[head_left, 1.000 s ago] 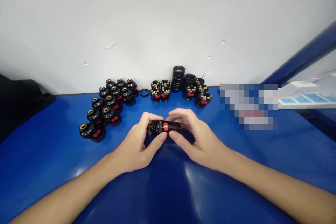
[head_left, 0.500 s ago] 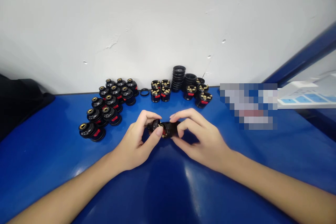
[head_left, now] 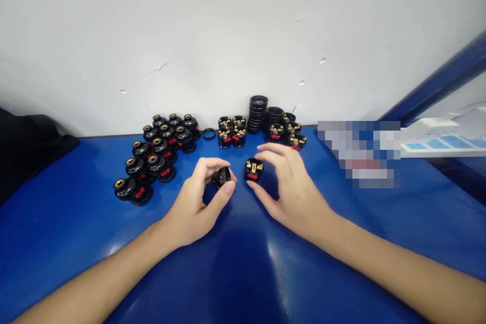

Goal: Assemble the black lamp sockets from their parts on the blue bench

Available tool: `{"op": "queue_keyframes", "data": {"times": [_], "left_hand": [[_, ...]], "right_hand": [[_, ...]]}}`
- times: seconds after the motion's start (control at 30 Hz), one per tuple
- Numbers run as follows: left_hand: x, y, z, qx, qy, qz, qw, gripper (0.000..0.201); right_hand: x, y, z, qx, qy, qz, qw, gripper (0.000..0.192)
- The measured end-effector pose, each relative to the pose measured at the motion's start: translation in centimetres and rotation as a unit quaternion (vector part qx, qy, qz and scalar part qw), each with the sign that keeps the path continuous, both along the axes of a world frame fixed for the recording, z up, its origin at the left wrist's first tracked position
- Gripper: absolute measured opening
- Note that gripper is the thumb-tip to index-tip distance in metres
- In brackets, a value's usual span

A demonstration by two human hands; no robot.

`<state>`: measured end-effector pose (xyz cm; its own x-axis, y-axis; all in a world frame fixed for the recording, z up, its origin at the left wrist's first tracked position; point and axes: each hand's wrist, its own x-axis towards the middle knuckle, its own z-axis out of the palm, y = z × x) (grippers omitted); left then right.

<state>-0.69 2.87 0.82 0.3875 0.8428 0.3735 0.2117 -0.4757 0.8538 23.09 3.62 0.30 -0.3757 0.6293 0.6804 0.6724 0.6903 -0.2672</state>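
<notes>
My left hand [head_left: 197, 202] pinches a small black cap piece [head_left: 221, 176] between thumb and fingers, just above the blue table [head_left: 76, 233]. A black socket body [head_left: 253, 168] with brass contacts and a red band is held in the fingertips of my right hand [head_left: 292, 192], its contact end facing up. The two parts are a short gap apart.
Several assembled black sockets with brass tops [head_left: 155, 157] stand in rows at the left. Against the white wall are a loose black ring [head_left: 208, 134], more socket bodies [head_left: 231, 131] and a stack of black rings [head_left: 258, 111]. A dark bag [head_left: 26, 142] lies far left.
The single black piece held between both hands has come apart into two parts. My right hand moved its part up and to the right; my left hand kept the cap.
</notes>
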Motion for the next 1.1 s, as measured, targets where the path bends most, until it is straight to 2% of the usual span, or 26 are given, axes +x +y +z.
{"op": "queue_keyframes", "data": {"times": [0.1,0.2,0.3,0.53,0.93,1.1], "left_hand": [[0.0,0.0,-0.1,0.001,-0.002,0.008,1.000,0.024],[0.0,0.0,-0.2,0.000,-0.006,0.015,1.000,0.024],[0.0,0.0,-0.2,0.002,-0.007,0.021,1.000,0.025],[-0.1,0.0,-0.1,0.001,-0.003,0.022,1.000,0.025],[-0.2,0.0,-0.3,-0.005,0.009,0.033,0.999,0.027],[0.0,0.2,-0.4,-0.021,0.022,0.049,0.998,0.036]], "right_hand": [[0.0,-0.2,0.7,0.089,-0.068,0.004,0.994,0.027],[0.0,-0.3,0.8,0.111,-0.123,0.026,0.986,0.026],[0.1,-0.1,0.7,0.120,-0.145,0.017,0.982,0.028],[0.1,0.2,1.1,0.119,-0.164,-0.040,0.978,0.036],[0.4,0.6,0.8,0.029,-0.155,-0.050,0.986,0.063],[0.5,1.0,0.5,0.008,-0.150,-0.048,0.988,0.068]]}}
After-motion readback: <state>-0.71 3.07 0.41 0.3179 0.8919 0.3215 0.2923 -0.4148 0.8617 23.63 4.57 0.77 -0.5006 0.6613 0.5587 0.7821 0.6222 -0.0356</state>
